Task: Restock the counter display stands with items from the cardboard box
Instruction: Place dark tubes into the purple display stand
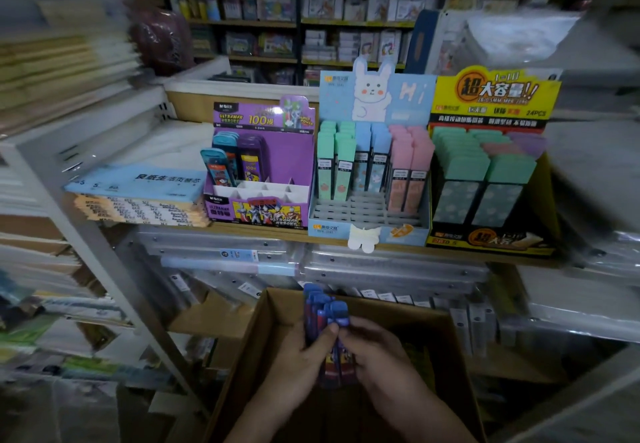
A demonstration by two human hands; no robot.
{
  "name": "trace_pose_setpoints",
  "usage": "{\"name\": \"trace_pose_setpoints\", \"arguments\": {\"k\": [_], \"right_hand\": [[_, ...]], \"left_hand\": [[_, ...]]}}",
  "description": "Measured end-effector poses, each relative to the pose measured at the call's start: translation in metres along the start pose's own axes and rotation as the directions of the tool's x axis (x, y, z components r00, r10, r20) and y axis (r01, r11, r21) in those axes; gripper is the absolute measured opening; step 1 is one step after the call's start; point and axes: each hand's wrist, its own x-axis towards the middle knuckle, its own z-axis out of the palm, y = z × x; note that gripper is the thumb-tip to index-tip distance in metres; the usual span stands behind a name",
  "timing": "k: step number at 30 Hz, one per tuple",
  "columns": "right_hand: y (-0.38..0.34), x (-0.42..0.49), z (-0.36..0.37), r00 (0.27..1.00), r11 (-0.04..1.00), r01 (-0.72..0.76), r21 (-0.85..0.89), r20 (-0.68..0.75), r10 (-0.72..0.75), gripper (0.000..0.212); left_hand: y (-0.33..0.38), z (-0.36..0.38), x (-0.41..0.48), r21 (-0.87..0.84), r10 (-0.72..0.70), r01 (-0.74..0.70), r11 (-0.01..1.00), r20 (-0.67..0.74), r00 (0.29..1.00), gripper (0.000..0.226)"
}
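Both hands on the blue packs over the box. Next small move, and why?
Probably lift the blue packs to the purple stand and slot one into its empty front dividers. The left hand and right hand grip them above the cardboard box, and the packs resemble the blue ones standing there, though blur leaves that uncertain.

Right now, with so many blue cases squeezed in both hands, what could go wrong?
1. The cases are a loose bunch between the left hand and right hand; some might slip and drop into the box.
2. The purple stand has small slots beside a few teal cases; pushing in many at once might knock those over.
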Motion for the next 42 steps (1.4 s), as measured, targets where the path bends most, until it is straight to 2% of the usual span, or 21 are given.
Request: {"name": "trace_pose_setpoints", "arguments": {"k": [4,8,11,16,20,22,24,26,29,35,39,42], "right_hand": [[-0.009,-0.006,0.006,0.994,0.995,0.082,-0.054,-0.072,-0.085,0.02],[-0.015,-0.014,0.01,0.985,0.973,0.154,-0.169,-0.056,-0.166,0.015],[-0.026,-0.022,0.014,0.97,0.943,0.226,-0.244,-0.035,-0.242,0.013],[-0.05,-0.032,0.025,0.928,0.879,0.347,-0.328,-0.017,-0.372,0.01],[-0.072,-0.04,0.037,0.937,0.872,0.34,-0.351,0.053,-0.344,0.014],[-0.082,-0.041,0.043,0.92,0.86,0.386,-0.334,0.066,-0.387,0.015],[-0.092,-0.044,0.051,0.886,0.825,0.457,-0.331,0.086,-0.456,0.014],[-0.104,-0.045,0.059,0.831,0.774,0.552,-0.31,0.118,-0.544,0.025],[-0.122,-0.046,0.073,0.763,0.72,0.641,-0.265,0.123,-0.634,0.044],[-0.167,-0.042,0.107,0.582,0.502,0.78,-0.373,0.138,-0.801,0.021],[-0.2,-0.028,0.126,0.505,0.381,0.799,-0.465,0.176,-0.845,0.009],[-0.221,-0.015,0.138,0.446,0.235,0.762,-0.604,0.224,-0.867,0.011]], "left_hand": [[0.016,0.011,-0.013,-0.269,-0.069,0.074,0.96,0.028,0.997,0.037],[0.033,0.013,-0.023,-0.375,-0.048,0.051,0.926,0.016,0.999,0.039],[0.047,0.011,-0.028,-0.313,0.023,-0.036,0.949,-0.045,0.999,0.036],[0.073,-0.005,-0.032,-0.083,0.198,-0.204,0.975,-0.07,0.978,0.026],[0.099,-0.021,-0.035,-0.048,0.245,-0.248,0.968,-0.063,0.967,0.023],[0.113,-0.03,-0.037,-0.041,0.254,-0.257,0.966,-0.06,0.965,0.026],[0.125,-0.041,-0.038,-0.047,0.249,-0.253,0.966,-0.075,0.966,0.028],[0.136,-0.052,-0.039,-0.067,0.243,-0.249,0.966,-0.081,0.967,0.024],[0.15,-0.066,-0.038,-0.093,0.282,-0.287,0.953,-0.062,0.957,0.03],[0.166,-0.094,-0.025,-0.138,0.343,-0.347,0.928,-0.051,0.938,0.031],[0.174,-0.109,-0.014,-0.168,0.39,-0.395,0.903,-0.065,0.919,0.023],[0.178,-0.117,-0.006,-0.156,0.418,-0.422,0.893,-0.055,0.907,0.026]]}}
